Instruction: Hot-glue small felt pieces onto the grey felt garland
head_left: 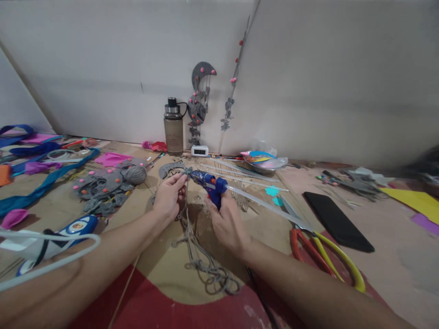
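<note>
My right hand (228, 221) is wrapped round the handle of a blue glue gun (211, 183), its nozzle pointing left. A long clear glue stick (262, 203) sticks out of the gun's back end. The fingers of my left hand (170, 195) are pinched together at the nozzle tip, holding a small piece that is mostly hidden. Grey yarn (206, 260) hangs below the left fingers and lies in loose loops on the board. Just behind the left hand lies a grey crescent shape (168, 169).
Scissors (308, 237) and a black phone (336, 219) lie at right. A bottle (173, 130) and a small clock (199, 151) stand by the wall, where grey moon hangings (199, 109) with pink dots hang. Grey yarn pieces (103, 185) lie at left, near a white cable (85, 244).
</note>
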Available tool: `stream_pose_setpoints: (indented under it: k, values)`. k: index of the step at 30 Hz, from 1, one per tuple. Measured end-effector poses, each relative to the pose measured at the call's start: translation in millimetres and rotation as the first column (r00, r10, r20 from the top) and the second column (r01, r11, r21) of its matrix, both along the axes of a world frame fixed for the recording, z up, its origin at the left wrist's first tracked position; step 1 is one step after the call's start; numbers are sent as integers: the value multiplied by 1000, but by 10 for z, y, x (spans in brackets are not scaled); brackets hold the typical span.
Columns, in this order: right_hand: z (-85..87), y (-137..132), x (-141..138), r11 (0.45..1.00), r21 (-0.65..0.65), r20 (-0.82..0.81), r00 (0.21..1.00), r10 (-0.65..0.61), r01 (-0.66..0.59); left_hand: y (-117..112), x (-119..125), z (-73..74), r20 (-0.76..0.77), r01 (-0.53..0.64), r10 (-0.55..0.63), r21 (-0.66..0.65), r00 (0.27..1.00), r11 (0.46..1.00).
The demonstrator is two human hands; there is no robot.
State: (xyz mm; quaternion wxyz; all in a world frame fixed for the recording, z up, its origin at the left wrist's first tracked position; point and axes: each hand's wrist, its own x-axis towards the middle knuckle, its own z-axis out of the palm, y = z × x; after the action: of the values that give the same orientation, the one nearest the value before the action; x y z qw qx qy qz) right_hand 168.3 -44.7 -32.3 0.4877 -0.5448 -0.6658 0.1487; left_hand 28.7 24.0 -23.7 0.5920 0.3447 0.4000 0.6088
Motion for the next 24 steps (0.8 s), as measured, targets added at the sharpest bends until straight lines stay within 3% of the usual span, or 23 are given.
stream_pose_setpoints:
  k: [18, 24]
  values:
    - [34, -29, -2, 999, -40, 23, 999, -31, 32, 0, -5, 5, -17, 14, -14, 10, 1000, 1000]
    - [35, -36, -15, 996, -77, -62, 997, -47, 43, 3, -22, -8, 3, 28, -28, 11, 1000, 1000]
